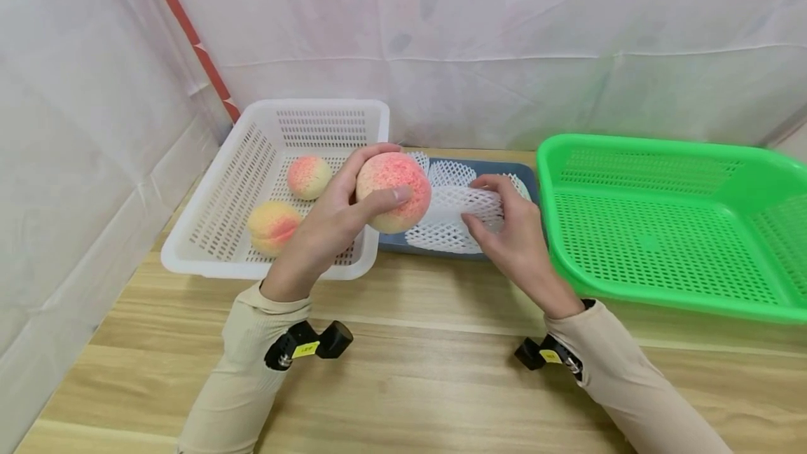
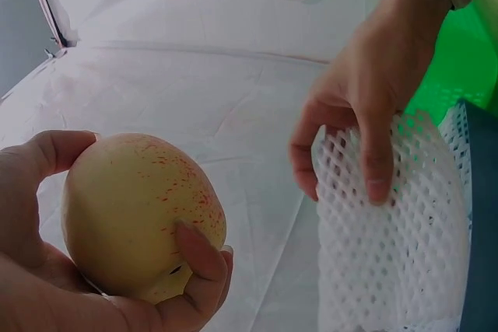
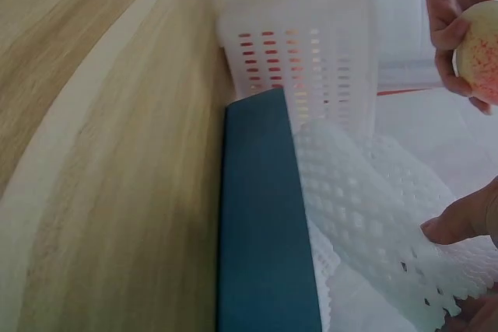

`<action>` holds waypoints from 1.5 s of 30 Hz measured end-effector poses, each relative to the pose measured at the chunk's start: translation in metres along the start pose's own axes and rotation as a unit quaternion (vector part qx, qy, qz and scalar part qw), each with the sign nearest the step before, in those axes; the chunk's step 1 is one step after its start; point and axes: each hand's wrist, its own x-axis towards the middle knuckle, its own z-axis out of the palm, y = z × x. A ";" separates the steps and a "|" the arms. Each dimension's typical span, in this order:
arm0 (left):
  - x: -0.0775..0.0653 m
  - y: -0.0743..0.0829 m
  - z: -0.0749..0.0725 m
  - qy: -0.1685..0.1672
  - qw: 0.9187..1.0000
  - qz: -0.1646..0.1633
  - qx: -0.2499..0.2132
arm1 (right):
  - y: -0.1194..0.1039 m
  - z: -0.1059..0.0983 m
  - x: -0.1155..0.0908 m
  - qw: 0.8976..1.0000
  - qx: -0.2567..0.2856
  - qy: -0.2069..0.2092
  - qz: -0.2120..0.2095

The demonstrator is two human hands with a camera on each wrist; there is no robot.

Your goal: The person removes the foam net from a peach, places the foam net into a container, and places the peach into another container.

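In the head view my left hand (image 1: 330, 219) holds a pink-and-cream peach (image 1: 392, 184), thumb across its front, above the right side of the white basket. The left wrist view shows the fingers wrapped round the peach (image 2: 136, 215). My right hand (image 1: 520, 233) pinches the right end of a white foam net sleeve (image 1: 450, 203) between thumb and fingers. That sleeve (image 2: 393, 246) looks empty and stands over the blue-grey tray (image 1: 394, 242), apart from the peach. More foam nets (image 1: 450, 172) lie in the tray, partly hidden by the hands.
The white basket (image 1: 208, 266) at the left has two peaches in view, one pink-topped (image 1: 309, 177) and one yellow (image 1: 273, 228). To the right a green basket (image 1: 662, 293) stands close beside the tray. White cloth (image 1: 492, 90) hangs behind the wooden table (image 1: 416, 370).
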 end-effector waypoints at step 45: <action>-0.001 0.000 -0.006 0.004 1.000 -0.006 -0.006 | 0.012 0.020 0.001 0.986 -0.116 -0.053 -0.110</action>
